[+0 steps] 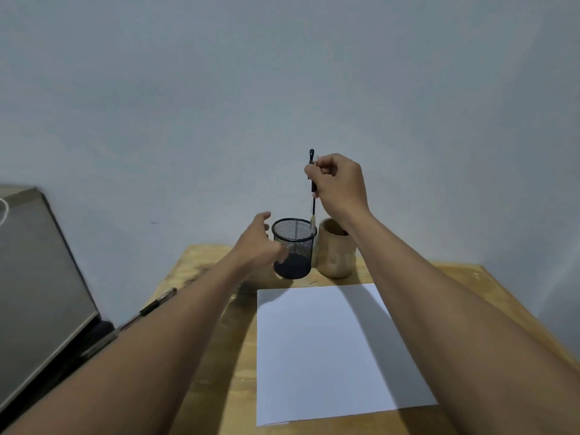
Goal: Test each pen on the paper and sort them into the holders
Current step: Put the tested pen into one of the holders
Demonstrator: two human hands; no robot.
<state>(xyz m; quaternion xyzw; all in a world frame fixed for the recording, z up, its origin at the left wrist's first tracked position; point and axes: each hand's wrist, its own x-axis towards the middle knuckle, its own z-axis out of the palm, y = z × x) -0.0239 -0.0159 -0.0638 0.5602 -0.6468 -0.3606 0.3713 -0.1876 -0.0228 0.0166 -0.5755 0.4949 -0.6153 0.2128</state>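
Head view showed the right hand [340,183] raised above the back of the table [464,277], pinching a dark pen [313,208] between thumb and curled fingers near its upper end. The pen hung almost upright, and its lower end sat at the right side of the rim of the black mesh holder [293,243]. Gripping it high and letting it hang plumb probably served to line it up for a straight drop into the cup. Whether the tip was already inside the rim could not be told.

The left hand [255,246] reached forward to the left side of the mesh holder with its fingers loose and slightly spread, gripping nothing. It seemed placed to steady the light cup, but actual contact could not be confirmed. A wooden holder [337,252] stood just beside the mesh one, on its right. This suited a two-way sort, with both cups close together at the far edge.

The sheet of paper [329,350] lay flat in front of the holders, within easy reach for scribbling, and no marks could be made out on it. More pens [158,301] lay at the table's left edge, partly hidden by the left forearm. Both arms were stretched well forward, with the right wrist bent downward over the cups.
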